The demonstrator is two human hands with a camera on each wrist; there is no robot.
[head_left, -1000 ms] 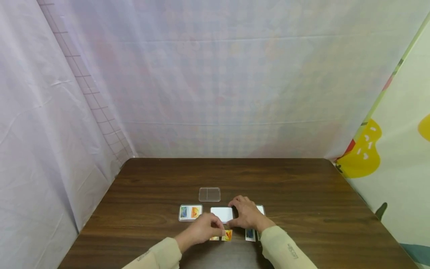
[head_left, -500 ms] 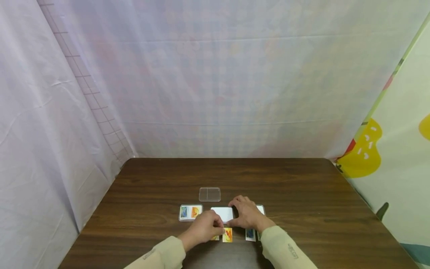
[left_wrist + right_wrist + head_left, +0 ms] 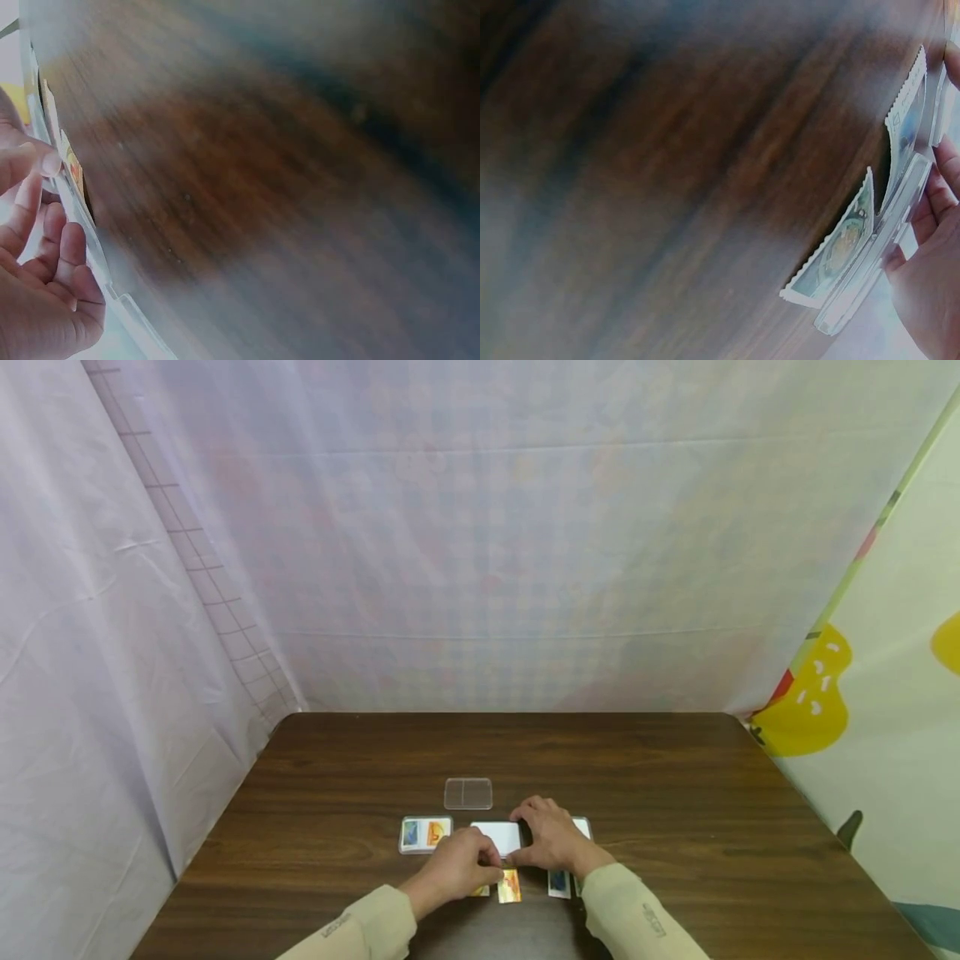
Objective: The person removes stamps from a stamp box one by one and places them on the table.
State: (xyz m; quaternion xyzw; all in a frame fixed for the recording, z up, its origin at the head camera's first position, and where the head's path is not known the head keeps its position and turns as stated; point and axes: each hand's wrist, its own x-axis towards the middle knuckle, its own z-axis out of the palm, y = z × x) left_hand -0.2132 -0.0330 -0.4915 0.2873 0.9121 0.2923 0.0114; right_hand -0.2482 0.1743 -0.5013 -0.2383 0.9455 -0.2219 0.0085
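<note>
A white-faced clear card holder (image 3: 497, 837) lies flat on the brown table (image 3: 375, 760). My right hand (image 3: 552, 842) grips its right edge with curled fingers; in the right wrist view those fingers (image 3: 930, 255) lie against the clear holder (image 3: 874, 255), with two perforated stamps (image 3: 838, 251) beside it. My left hand (image 3: 457, 862) sits just in front of the holder and pinches the top of a small orange stamp (image 3: 509, 886). In the left wrist view the fingertip (image 3: 46, 162) meets that orange stamp (image 3: 73, 166). How firmly it is held is hard to see.
A filled holder with a blue and an orange picture (image 3: 426, 834) lies to the left. An empty clear holder (image 3: 467, 793) lies farther back. A blue stamp (image 3: 558, 883) lies near my right wrist. Another holder (image 3: 582, 827) peeks out behind my right hand. Cloth walls surround the table.
My left hand has crept slightly forward and right toward the white holder, and the orange stamp has shifted a little with it. The right hand has stayed put.
</note>
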